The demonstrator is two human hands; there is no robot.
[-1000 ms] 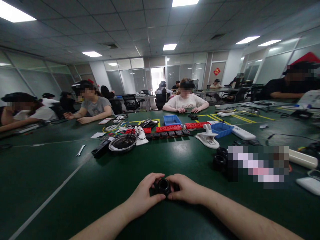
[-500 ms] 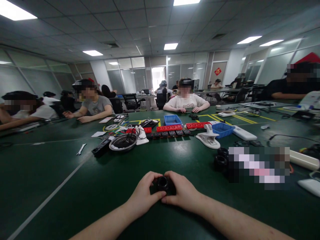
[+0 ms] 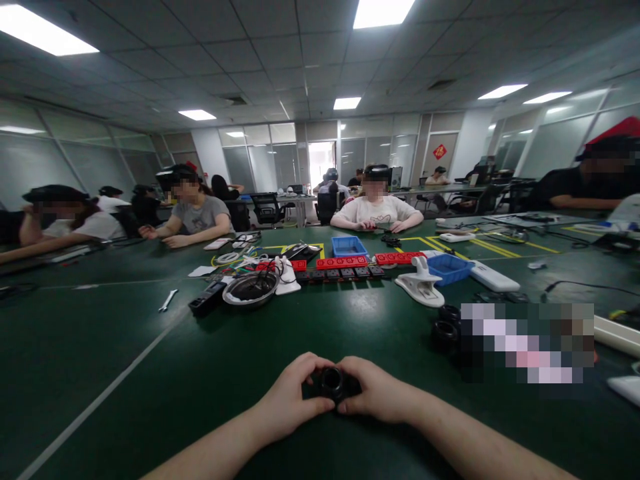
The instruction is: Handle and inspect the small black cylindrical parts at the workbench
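Close in front of me, a small black hollow cylindrical part (image 3: 332,380) is held at the table with its round opening facing up and towards me. My left hand (image 3: 295,393) curls around it from the left, fingertips at the far side and thumb at the near side. From the right, my right hand (image 3: 375,390) closes on the same part in a matching grip. The two thumbs nearly meet in front of it. Its lower portion and sides are partly hidden by my fingers, so its exact kind cannot be made out.
Several black ring-like parts (image 3: 445,331) lie to the right, beside a blurred-out patch. Further off are a metal bowl (image 3: 250,300), a wrench (image 3: 169,301), red strips (image 3: 341,263), a white clamp base (image 3: 420,290) and blue trays (image 3: 449,270). Other people sit around the green table (image 3: 150,400).
The whole view has shifted slightly, with the scene lower and a little to the right. Both hands keep their grip on the black part, with no clear change in their hold.
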